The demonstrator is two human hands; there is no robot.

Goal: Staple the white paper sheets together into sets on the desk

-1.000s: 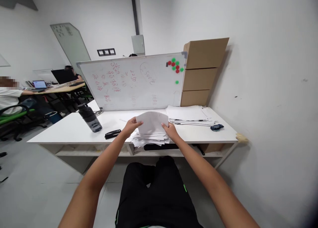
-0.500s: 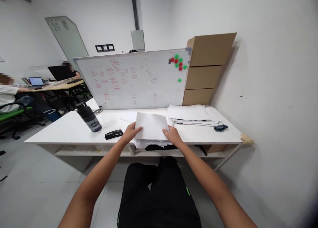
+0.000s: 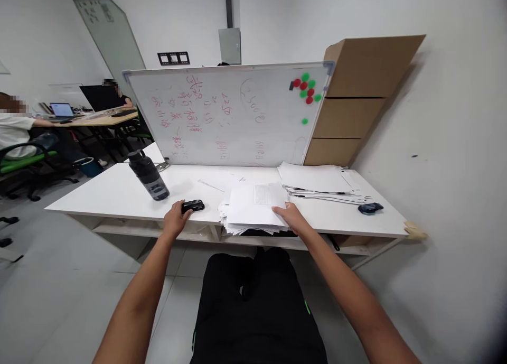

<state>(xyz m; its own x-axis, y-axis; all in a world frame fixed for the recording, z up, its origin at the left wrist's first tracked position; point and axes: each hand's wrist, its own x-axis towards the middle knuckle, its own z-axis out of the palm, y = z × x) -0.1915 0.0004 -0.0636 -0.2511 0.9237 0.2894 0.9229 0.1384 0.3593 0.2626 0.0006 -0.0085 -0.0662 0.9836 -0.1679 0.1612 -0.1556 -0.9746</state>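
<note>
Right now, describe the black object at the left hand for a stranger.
On the white table, look between the dark bottle and the paper stack. There, the left hand touches the black object, low and glossy, unlike the tall bottle.

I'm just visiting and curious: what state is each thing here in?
Left hand: touching black object, grip unclear
Right hand: gripping paper stack by edge
Paper stack: edges uneven
Black object: lying on desk
Bottle: upright, lidded
Whiteboard: written on
Laptop: open, screen lit
Cardboard boxes: stacked
</note>
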